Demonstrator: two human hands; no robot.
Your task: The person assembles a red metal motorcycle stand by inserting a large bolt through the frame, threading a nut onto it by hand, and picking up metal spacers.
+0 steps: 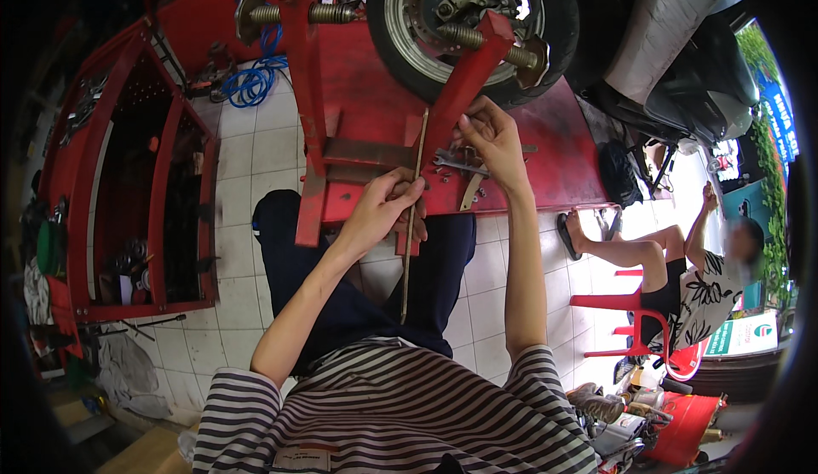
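My left hand [392,206] is closed around a long, thin, brownish strip [409,257]. The strip runs almost straight from beside the red clamp post [464,91] down over my lap; whether it is a rod or a chain cannot be made out. Close to that post, my right hand [490,137] has its fingers curled together, and what they may hold is hidden. Below it on the red platform [554,163] lie wrenches [460,164], a curved brass-coloured piece [470,191] and several small metal parts.
A scooter wheel [409,31] stands between the clamp's posts, with a threaded screw [328,14] on the left one. To the left are a red tool cabinet [153,218] and a coiled blue hose [247,86]. At right, a person sits on a red plastic chair [605,301].
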